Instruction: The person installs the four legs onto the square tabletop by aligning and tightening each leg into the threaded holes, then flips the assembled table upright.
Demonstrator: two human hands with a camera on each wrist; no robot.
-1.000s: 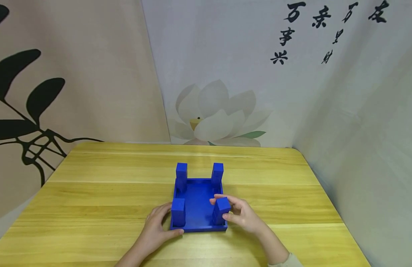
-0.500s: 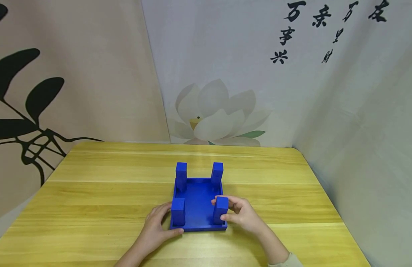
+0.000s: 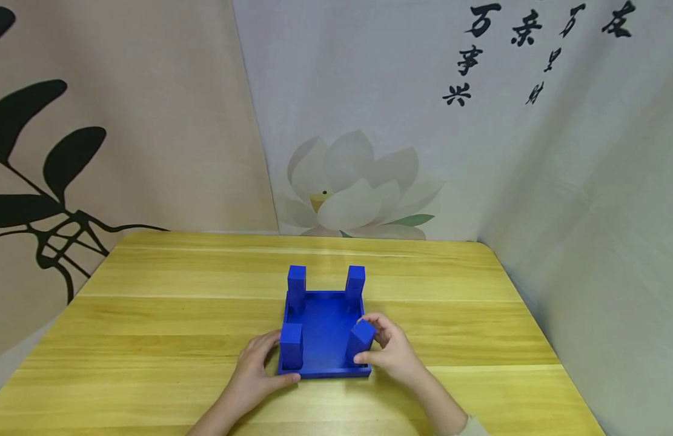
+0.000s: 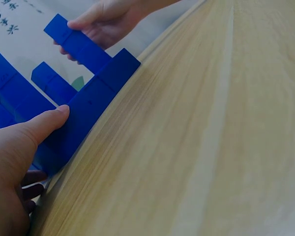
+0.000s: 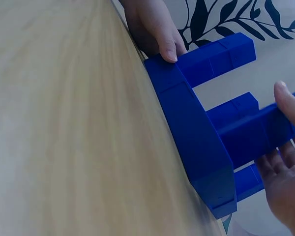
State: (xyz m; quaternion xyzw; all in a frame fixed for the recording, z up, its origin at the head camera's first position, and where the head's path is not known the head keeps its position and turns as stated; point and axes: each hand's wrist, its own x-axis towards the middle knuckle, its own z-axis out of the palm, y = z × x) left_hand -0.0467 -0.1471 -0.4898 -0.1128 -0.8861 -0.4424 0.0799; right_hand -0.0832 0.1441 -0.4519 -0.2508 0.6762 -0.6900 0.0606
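A shallow blue tray-like base (image 3: 325,336) lies on the table, with an upright square leg at each corner, like a small upturned table. My left hand (image 3: 254,370) grips its near left corner, thumb against the front wall and fingers along the left side, beside the near left leg (image 3: 291,346). Between thumb and fingers, my right hand (image 3: 395,354) pinches the near right leg (image 3: 360,340), which sits turned and slightly tilted in its corner. In the right wrist view that leg (image 5: 258,135) meets the base; its lower joint is partly hidden.
The far left leg (image 3: 297,287) and far right leg (image 3: 355,284) stand at the back corners. Under everything is a wooden table (image 3: 178,339). Printed cloth (image 3: 363,91) hangs behind it and along the right side.
The near right leg went from turned to nearly square, and now is turned again. My right hand's fingers shifted around it. The left hand and base stayed in place.
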